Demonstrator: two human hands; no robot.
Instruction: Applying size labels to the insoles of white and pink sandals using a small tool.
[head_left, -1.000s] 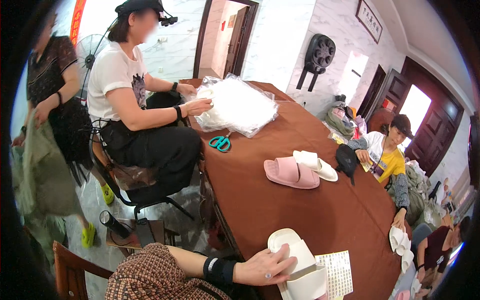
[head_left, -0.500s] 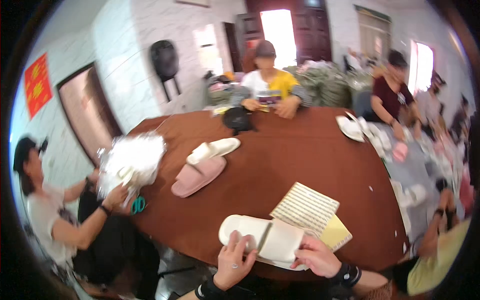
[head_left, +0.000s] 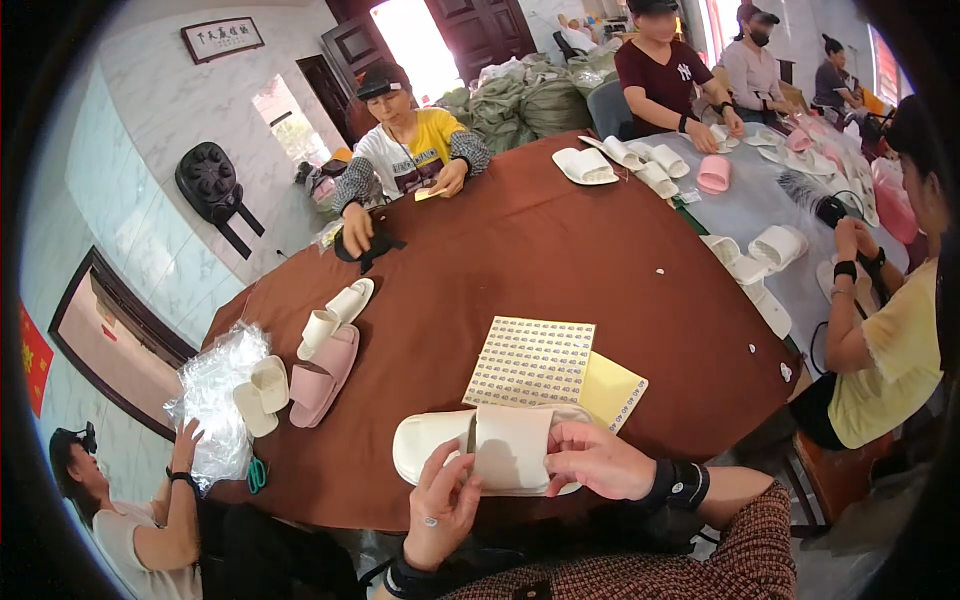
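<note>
A white slipper (head_left: pixel 425 446) with a wide strap lies at the table's near edge, its sole pointing left. It seems to rest on a second white slipper, whose edge shows behind the strap. My left hand (head_left: pixel 443 508) has its curled fingers at the strap's left edge. At the strap's right edge my right hand (head_left: pixel 598 460) grips it between thumb and fingers. Just beyond lies a sheet of small printed stickers (head_left: pixel 530 362), overlapping a yellow sticker sheet (head_left: pixel 612 390).
On the brown-covered table (head_left: pixel 440 280), pink slippers (head_left: pixel 325 378) and cream slippers (head_left: pixel 262 395) lie left, near clear plastic bags (head_left: pixel 220 400) and teal scissors (head_left: pixel 257 474). Co-workers sit around. A side table (head_left: pixel 740 190) at right carries many slippers.
My view has swung to the right. My left fingers have shifted from the sole to the strap's edge. A cream pair now lies beside the pink slippers, near the person at left.
</note>
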